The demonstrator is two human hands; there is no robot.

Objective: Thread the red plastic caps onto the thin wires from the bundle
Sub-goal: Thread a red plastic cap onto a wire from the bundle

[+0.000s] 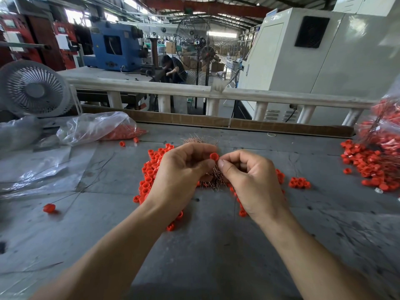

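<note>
I have one red cap (214, 157) pinched at the fingertips of my left hand (184, 169), raised above the surface (205, 245); that grip is curled closed on the cap, and the same hand seems to be cradling the copper wire bundle (213, 177) underneath. My right hand (249, 178) meets it just beside the cap, thumb and forefinger pressed together as if on a single wire, but the wire is too fine for me to make out, so I cannot tell whether it has entered the cap.

As for progress, I judge the work partly done. A heap at the right edge (368, 165) looks like caps already on wires, spilling from a clear bag (385, 126), and one threaded cap (49, 208) lies apart at the left with a wire trailing from it. Much is left: loose caps (151, 169) are piled under and around my hands, a small cluster (299, 182) sits to the right, and another plastic bag (97, 128) at the back left holds more. The bundle looks thick with unused wires.
</note>
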